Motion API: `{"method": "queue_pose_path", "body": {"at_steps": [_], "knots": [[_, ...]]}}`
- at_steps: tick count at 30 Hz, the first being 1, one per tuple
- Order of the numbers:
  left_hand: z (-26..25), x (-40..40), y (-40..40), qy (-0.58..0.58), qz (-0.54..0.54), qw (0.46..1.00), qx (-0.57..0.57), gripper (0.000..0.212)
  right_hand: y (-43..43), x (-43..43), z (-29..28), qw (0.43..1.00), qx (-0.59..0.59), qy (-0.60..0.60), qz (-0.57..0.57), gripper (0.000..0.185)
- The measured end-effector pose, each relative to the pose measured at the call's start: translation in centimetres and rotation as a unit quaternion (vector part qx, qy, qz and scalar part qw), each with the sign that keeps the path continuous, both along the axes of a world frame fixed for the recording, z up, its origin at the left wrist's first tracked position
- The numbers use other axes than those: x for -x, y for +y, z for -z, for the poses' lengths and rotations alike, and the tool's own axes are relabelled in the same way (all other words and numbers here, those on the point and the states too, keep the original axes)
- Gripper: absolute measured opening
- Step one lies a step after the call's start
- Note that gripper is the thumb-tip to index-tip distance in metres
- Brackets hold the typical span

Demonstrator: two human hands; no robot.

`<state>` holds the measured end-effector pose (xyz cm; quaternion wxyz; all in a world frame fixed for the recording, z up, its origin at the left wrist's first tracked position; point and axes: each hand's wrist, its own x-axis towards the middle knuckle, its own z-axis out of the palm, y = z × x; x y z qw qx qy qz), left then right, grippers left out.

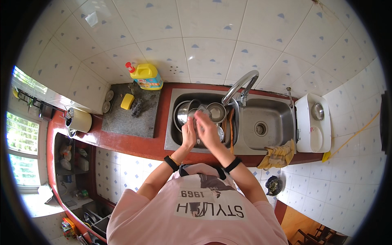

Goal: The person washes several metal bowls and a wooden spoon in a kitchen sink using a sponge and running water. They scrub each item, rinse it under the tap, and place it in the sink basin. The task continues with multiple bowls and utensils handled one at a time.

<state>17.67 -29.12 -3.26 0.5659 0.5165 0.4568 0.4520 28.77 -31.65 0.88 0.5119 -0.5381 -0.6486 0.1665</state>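
Observation:
Both hands are held close together over the left basin (171,141) of a steel double sink. My left hand (188,133) is raised with its fingers pointing towards the wall. Beside it, my right hand (208,127) is blurred at the fingers. A pale, see-through blur (202,109) shows at the fingertips; whether it is a held thing or moving fingers is unclear. Beneath and around them lie a metal pot (182,111), a round metal bowl (216,112), a patterned white dish (220,133) and wooden utensils (231,131). The hands hide part of the pile.
A chrome faucet (242,81) arches over the basin's right side. The right basin (260,114) shows its drain. A yellow cloth (277,154) hangs over the front edge. Left stand a yellow detergent jug (147,76), sponge (127,101) and dark scourer (137,108); right, a white rack (303,122).

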Motion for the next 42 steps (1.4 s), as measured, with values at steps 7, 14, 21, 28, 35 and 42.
{"method": "queue_pose_path", "body": {"at_steps": [7,14,21,28,35,42], "knots": [[-0.8,-0.5,-0.4,0.016,-0.039,0.997,-0.065,0.059,0.5,0.8,2.0,0.997,-0.026,-0.053,0.048,0.046],[-3.1,0.6,-2.2,0.108,0.036,0.986,-0.123,0.05,4.0,-6.5,5.5,0.822,0.298,0.482,0.05,0.038],[-2.0,0.1,-2.6,-0.015,0.017,0.997,-0.075,0.048,-0.1,-4.1,9.5,0.511,0.24,0.807,-0.175,0.034],[-5.5,2.5,2.0,-0.203,0.209,0.914,0.283,0.066,0.5,-6.2,9.5,0.642,0.346,0.675,-0.114,0.037],[-3.6,1.7,3.2,-0.092,0.075,0.955,0.271,0.052,2.3,-6.3,6.7,0.849,0.259,0.452,0.092,0.032],[-0.4,0.0,1.4,-0.209,-0.092,0.958,0.175,0.048,-1.2,0.6,0.8,0.988,0.0,-0.091,0.126,0.036]]}}
